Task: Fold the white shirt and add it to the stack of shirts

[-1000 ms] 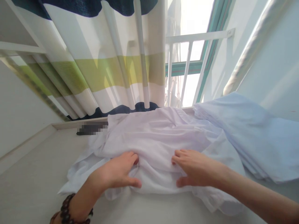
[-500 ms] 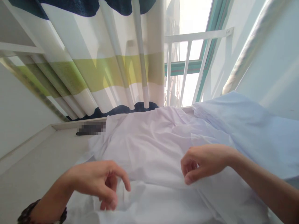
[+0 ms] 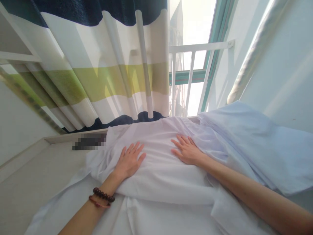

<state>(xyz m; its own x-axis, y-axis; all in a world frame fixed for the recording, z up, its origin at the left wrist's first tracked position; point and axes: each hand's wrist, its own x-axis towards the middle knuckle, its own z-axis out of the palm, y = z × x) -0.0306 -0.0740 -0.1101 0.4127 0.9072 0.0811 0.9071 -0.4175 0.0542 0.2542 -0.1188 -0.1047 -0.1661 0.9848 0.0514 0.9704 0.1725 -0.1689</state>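
Where left hand (image 3: 129,163) and right hand (image 3: 188,152) rest, fingers spread, on the white cloth (image 3: 163,182), sideways dragging could bunch it.

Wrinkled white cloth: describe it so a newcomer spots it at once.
Start at the striped curtain; the white cloth lies below it. The left hand and right hand rest on it, palms down. Its wrinkles set it apart from the smoother folded cloth at right.
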